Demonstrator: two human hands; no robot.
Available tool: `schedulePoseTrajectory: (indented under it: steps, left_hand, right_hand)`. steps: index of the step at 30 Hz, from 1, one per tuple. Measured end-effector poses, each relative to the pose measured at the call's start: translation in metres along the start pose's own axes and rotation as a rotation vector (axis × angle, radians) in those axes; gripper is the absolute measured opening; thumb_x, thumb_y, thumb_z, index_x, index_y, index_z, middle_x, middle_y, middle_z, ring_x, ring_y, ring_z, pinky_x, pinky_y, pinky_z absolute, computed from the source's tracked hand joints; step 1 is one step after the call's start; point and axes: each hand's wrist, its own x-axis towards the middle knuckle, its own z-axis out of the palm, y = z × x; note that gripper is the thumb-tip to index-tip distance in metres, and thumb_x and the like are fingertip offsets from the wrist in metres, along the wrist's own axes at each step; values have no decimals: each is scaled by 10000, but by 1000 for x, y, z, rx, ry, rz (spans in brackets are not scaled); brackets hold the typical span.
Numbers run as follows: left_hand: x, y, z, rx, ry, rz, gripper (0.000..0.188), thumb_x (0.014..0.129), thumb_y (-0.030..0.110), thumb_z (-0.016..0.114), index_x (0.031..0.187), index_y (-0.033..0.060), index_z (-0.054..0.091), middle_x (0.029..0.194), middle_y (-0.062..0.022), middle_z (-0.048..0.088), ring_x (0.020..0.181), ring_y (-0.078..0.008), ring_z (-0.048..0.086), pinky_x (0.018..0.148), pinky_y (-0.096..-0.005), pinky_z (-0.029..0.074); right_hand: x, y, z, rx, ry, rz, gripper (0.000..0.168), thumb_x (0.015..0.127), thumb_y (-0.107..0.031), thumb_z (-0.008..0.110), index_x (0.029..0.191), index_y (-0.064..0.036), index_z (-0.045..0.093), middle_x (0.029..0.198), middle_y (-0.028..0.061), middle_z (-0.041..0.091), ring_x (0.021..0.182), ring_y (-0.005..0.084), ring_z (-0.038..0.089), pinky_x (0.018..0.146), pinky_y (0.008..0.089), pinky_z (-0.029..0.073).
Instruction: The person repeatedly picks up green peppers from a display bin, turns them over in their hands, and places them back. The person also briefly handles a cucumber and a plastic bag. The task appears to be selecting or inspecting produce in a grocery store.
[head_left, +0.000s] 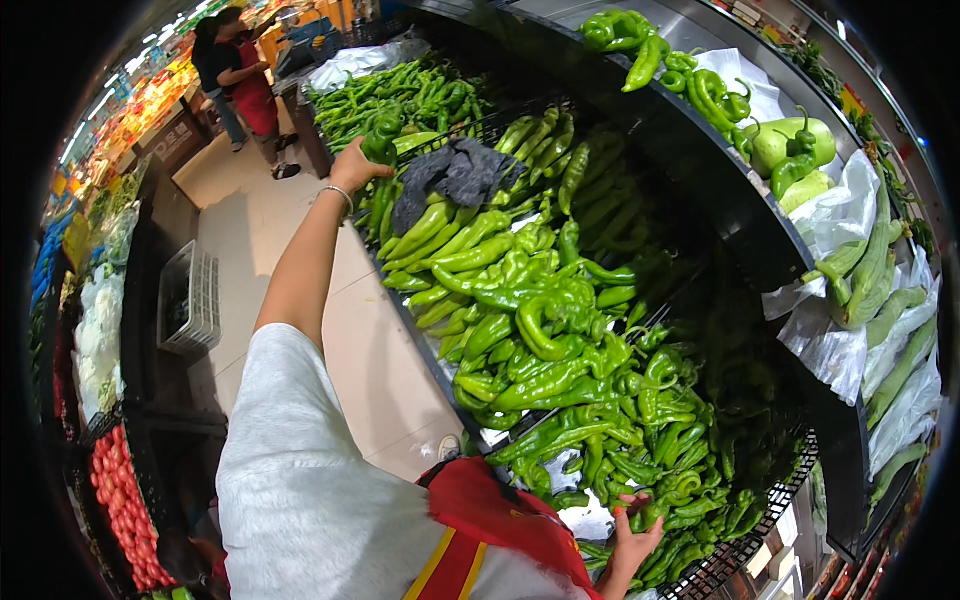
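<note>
With its arm stretched towards the far end of the display, my left hand (358, 166) grips a dark green pepper (382, 139). Just right of it a dark grey cloth (459, 176) lies over long light green peppers (442, 236). Twisted green peppers (551, 315) are heaped along the middle of the display. At the near end my right hand (636, 529) is among thinner green peppers (675, 465), fingers curled upward; a green pepper appears to be between thumb and fingers.
An upper shelf (675, 112) on the right holds peppers, gourds and plastic bags. A white plastic crate (191, 300) stands on the aisle floor. Tomatoes (124, 502) fill a stand at left. Two people (247, 82) stand at the aisle's far end.
</note>
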Motion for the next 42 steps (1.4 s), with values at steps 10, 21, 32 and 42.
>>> schedulePoseTrajectory:
  steps: [10, 21, 32, 42]
  left_hand:
    - [5, 145, -16, -828, -304, 134, 507, 648, 103, 755, 1093, 35, 522, 951, -42, 610, 835, -133, 574, 772, -269, 453]
    - [12, 212, -37, -1054, -344, 271, 452, 685, 92, 716, 1087, 23, 521, 952, -82, 612, 801, -148, 602, 721, -291, 498]
    - [128, 358, -65, -282, 782, 690, 464, 648, 221, 740, 1027, 159, 481, 853, -141, 632, 821, -369, 595, 655, -447, 456]
    - [175, 379, -37, -348, 627, 559, 461, 614, 271, 767, 985, 129, 533, 892, -125, 644, 820, -330, 612, 704, -406, 474]
  right_hand:
    - [12, 17, 8, -192, 109, -1, 327, 744, -15, 693, 1037, 0, 548, 921, 64, 603, 815, 148, 561, 753, 257, 473]
    - [18, 16, 9, -145, 200, -1, 298, 726, -72, 730, 977, -2, 587, 888, 72, 621, 789, 146, 566, 719, 275, 477]
    - [20, 55, -1, -324, 286, -137, 344, 720, -53, 734, 1025, -13, 582, 923, 66, 622, 815, 148, 567, 732, 278, 468]
    - [20, 22, 19, -138, 369, -51, 404, 737, -50, 716, 1098, 1, 541, 923, 68, 616, 805, 138, 553, 708, 263, 458]
